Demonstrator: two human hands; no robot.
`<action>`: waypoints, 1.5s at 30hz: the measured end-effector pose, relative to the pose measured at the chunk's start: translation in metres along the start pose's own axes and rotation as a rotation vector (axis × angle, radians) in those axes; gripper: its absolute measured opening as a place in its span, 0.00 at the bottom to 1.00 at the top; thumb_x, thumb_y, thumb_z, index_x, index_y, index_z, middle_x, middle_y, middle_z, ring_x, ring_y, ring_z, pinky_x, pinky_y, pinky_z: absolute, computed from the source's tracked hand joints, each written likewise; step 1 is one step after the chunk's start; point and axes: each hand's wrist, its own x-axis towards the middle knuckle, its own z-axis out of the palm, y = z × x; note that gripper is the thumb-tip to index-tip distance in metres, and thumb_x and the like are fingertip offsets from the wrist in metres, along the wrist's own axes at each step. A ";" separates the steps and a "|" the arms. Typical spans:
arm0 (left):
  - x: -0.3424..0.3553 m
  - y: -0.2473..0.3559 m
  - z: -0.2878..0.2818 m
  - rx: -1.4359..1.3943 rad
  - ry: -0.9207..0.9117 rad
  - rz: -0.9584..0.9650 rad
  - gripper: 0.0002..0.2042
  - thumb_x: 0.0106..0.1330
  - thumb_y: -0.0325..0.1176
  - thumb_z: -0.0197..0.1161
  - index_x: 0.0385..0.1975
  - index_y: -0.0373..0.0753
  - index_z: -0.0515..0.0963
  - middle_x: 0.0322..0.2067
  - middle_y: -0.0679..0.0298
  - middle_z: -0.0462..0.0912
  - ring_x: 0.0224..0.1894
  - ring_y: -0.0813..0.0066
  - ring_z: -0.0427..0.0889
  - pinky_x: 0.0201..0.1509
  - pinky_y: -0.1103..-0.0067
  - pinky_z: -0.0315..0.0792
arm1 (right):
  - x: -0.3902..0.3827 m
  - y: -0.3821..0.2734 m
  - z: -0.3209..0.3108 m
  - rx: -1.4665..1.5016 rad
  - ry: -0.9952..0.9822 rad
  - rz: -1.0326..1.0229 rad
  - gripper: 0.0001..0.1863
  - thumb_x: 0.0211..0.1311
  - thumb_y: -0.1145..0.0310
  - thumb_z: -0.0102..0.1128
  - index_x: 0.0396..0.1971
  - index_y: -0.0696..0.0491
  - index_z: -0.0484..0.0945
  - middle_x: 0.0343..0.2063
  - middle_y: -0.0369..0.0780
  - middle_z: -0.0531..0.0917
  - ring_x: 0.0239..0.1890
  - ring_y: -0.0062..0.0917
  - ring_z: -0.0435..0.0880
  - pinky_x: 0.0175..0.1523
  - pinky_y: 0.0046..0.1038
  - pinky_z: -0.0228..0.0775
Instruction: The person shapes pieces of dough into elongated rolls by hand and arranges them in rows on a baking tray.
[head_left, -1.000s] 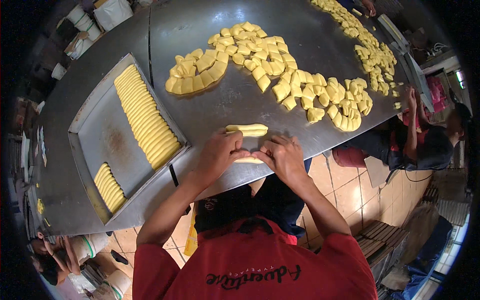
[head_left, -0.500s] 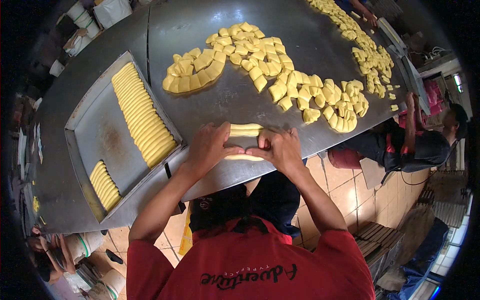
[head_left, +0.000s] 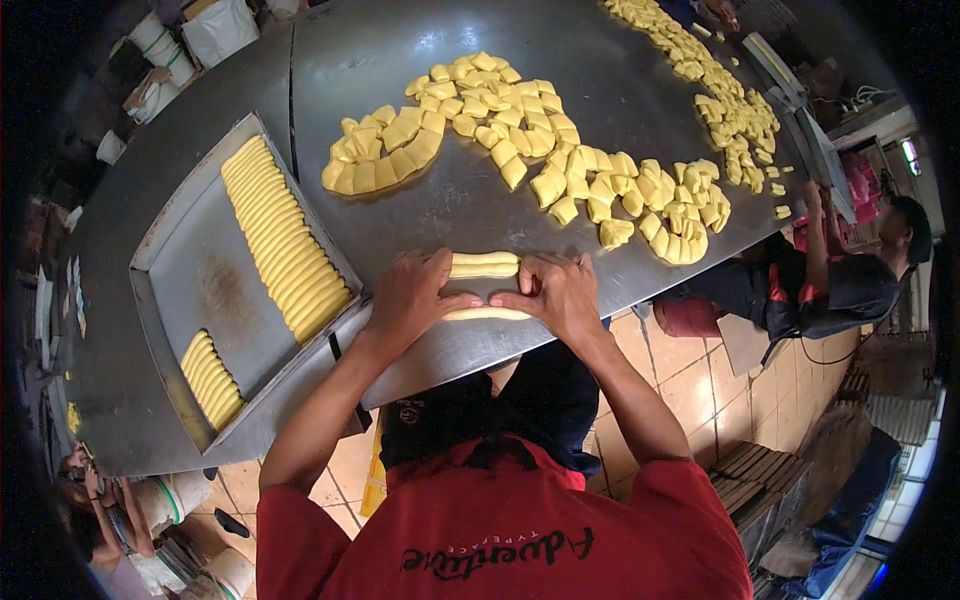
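Close to the near edge of the steel table, my left hand [head_left: 409, 297] and my right hand [head_left: 562, 296] face each other. Between them lie two yellow dough rolls [head_left: 485, 264], side by side, with my curled fingers at their ends. Nearer me is a single dough roll [head_left: 487, 313], where both thumbs point inward and almost meet. My fingers and thumbs frame the rolls from either end; the fingertips are partly hidden. To the left, a metal baking tray [head_left: 190, 265] holds a long row of dough rolls [head_left: 285, 240] and a shorter row [head_left: 211, 380] in its near corner.
Cut dough pieces [head_left: 520, 120] spread across the steel table [head_left: 350, 70] beyond my hands, with more [head_left: 715, 80] at the far right. A co-worker [head_left: 845, 265] sits by the right edge. Another person's arms [head_left: 105, 500] show at lower left. Stacked trays [head_left: 750, 500] stand lower right.
My left hand has shifted slightly left, and the far pair of rolls shows more clearly between my hands. My thumbs have moved a little apart.
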 end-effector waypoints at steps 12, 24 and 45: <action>-0.015 0.000 -0.011 -0.145 0.007 -0.064 0.22 0.62 0.40 0.81 0.34 0.37 0.70 0.30 0.56 0.78 0.34 0.56 0.77 0.40 0.63 0.73 | -0.001 0.009 -0.003 0.007 0.056 -0.056 0.25 0.59 0.44 0.78 0.23 0.50 0.79 0.22 0.36 0.82 0.29 0.34 0.82 0.46 0.36 0.62; -0.020 -0.006 -0.011 -0.074 0.006 -0.033 0.18 0.64 0.37 0.79 0.37 0.36 0.73 0.30 0.57 0.79 0.36 0.55 0.79 0.42 0.64 0.74 | -0.002 0.019 -0.004 0.010 0.016 -0.054 0.19 0.60 0.51 0.79 0.30 0.53 0.84 0.27 0.38 0.85 0.33 0.34 0.85 0.43 0.37 0.67; -0.025 0.007 0.009 -0.383 0.212 -0.173 0.17 0.64 0.22 0.76 0.52 0.34 0.84 0.53 0.55 0.82 0.49 0.66 0.87 0.52 0.73 0.84 | -0.013 -0.008 0.013 0.493 0.102 0.103 0.21 0.59 0.76 0.79 0.53 0.57 0.87 0.48 0.43 0.80 0.42 0.34 0.84 0.45 0.37 0.79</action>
